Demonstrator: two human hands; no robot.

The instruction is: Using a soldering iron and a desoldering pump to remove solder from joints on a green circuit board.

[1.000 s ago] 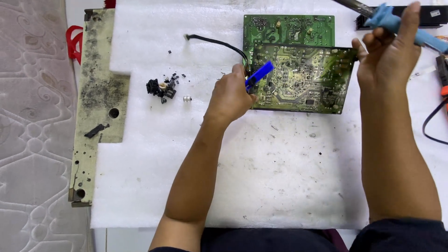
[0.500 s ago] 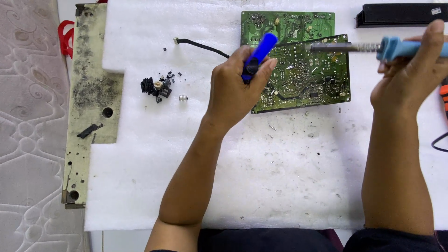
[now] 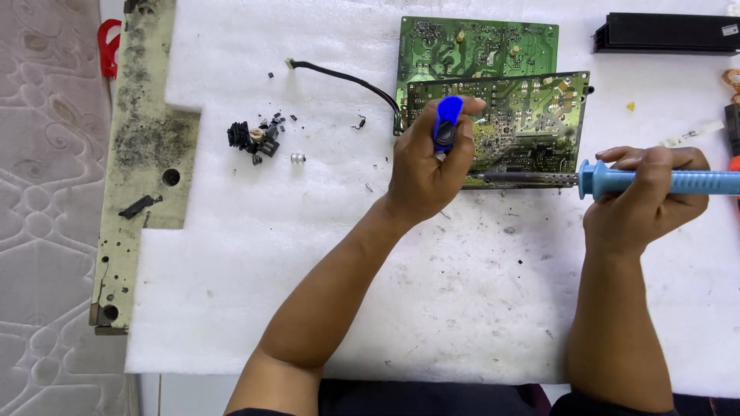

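Lying level with its long axis running leftward, the soldering iron [image 3: 617, 179] gripped in the right hand [image 3: 644, 200] points its tip at the near green circuit board [image 3: 532, 115], just beside the left hand [image 3: 424, 169], closed around a blue tool [image 3: 447, 122].

You had bright, even overhead light — the white foam sheet [image 3: 462, 308] ran near blown-out with little texture left. Shadows were soft and short, tucked under your left hand [image 3: 428, 169] and right hand [image 3: 644, 200]. No hard glare off the green circuit board [image 3: 532, 115]. Focus was sharp throughout — slight softness at the corners.
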